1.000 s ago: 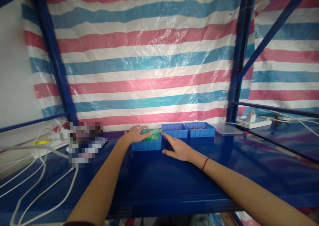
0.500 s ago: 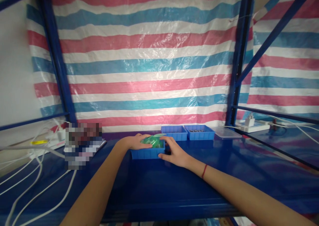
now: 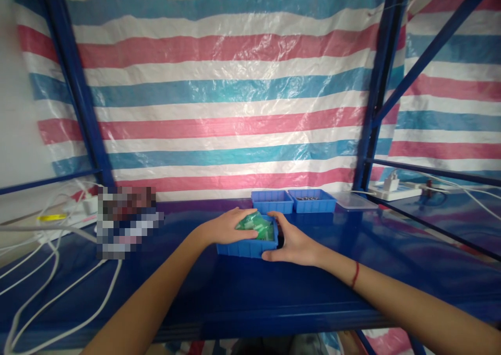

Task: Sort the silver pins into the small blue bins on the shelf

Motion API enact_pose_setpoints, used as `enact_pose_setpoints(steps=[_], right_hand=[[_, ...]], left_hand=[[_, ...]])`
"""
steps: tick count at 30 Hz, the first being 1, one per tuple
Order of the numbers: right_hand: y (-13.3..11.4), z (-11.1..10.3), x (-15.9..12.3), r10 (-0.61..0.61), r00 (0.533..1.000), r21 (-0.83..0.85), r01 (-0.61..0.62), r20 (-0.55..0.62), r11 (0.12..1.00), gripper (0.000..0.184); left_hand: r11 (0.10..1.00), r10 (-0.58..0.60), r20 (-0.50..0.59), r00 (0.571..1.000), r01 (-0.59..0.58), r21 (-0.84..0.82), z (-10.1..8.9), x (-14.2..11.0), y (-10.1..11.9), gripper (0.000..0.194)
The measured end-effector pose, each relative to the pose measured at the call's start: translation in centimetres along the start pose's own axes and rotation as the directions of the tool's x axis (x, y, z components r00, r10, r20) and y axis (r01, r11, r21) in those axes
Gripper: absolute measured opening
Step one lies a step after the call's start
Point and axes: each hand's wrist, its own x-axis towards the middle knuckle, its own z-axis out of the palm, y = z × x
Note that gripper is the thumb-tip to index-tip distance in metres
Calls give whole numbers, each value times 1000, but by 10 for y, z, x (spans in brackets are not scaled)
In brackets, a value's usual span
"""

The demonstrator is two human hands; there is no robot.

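A small blue plastic bin (image 3: 241,249) sits on the blue shelf, and a crinkled green plastic bag (image 3: 260,226) with unclear contents rests in its top. My left hand (image 3: 229,226) lies over the bin's left side, thumb in front and fingers behind, closed around the bag. At the bin's right end, my right hand (image 3: 295,243) grips the wall with its thumb at the front corner and fingers at the far side. A dark patch shows between that palm and the bin; what it is I cannot make out.
Behind stand two more blue bins, a left one (image 3: 271,202) and a right one (image 3: 313,201) containing small metallic pieces. A clear flat lid (image 3: 356,201) lies beside them. White cables (image 3: 113,287) trail at left; a power strip (image 3: 395,190) sits at right. Blue posts (image 3: 72,78) frame a striped sheet.
Both hands have shifted right and nearer together with the blue bin and green bag. The view has also tilted slightly downward.
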Motion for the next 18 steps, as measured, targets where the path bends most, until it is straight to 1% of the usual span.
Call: enact_pose_setpoints(steps=[1,4,6,8,10,12,15,18], right_hand=[[0,-5,-6,11,1000,-6,-11,-3,1000,99],[1,-23,-24,52,998,7,-52,-46,999,98],[2,-37,-34,51,993,51,-46,-107,998,95],[3,-50,-41,24,985,96,-8,-169,995,88],[3,-60,-44,7,972,95,16,-234,995,82],[3,-68,-42,-17,958,63,37,-286,997,75],[1,-73,-33,-71,939,-2,75,-337,997,66],[-4,-75,-22,-112,917,-65,94,-384,993,63]], left_hand=[[1000,15,49,999,-15,-11,3,1,6,73],[994,75,98,992,-66,-89,10,7,24,74],[973,138,91,986,-118,-200,17,13,32,73],[945,154,37,987,-136,-297,25,19,34,73],[932,96,-42,995,-104,-348,34,25,31,71],[923,20,-87,996,-52,-381,42,29,27,66],[906,-79,-92,993,33,-422,47,30,21,54],[898,-121,-91,988,70,-434,49,27,18,52]])
